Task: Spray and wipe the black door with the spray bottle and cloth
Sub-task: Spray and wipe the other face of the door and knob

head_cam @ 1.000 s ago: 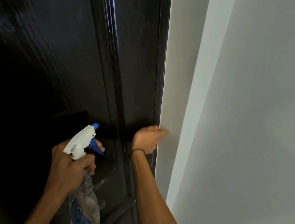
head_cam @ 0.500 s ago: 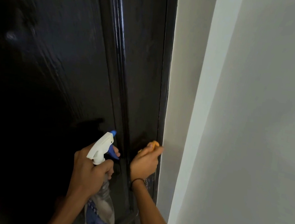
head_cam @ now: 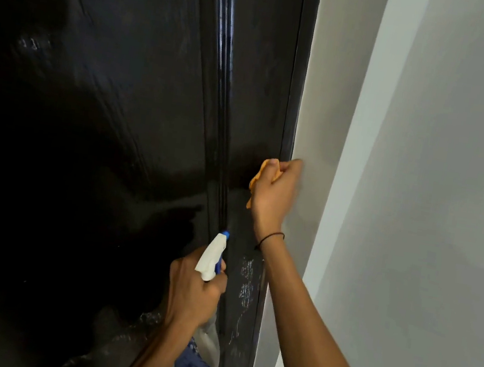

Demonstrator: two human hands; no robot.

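Door (head_cam: 127,105) black, glossy. Cloth (head_cam: 262,175) orange. Bottle (head_cam: 212,257) white head, blue nozzle, blue label. Wall (head_cam: 437,179) pale grey.

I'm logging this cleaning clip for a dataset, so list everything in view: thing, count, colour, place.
door: one, black and glossy, fills the left and centre, with vertical grooves down its right part
cloth: one, orange, bunched against the door's right edge
spray bottle: one, white head with blue nozzle and trigger, clear body with a blue label, low centre, nozzle up toward the door
wall: one, pale grey-white, right side, with a vertical corner beside the door
wrist band: one, thin and black, on the right wrist
left hand: one, grips the spray bottle's neck
right hand: one, holds the cloth to the door
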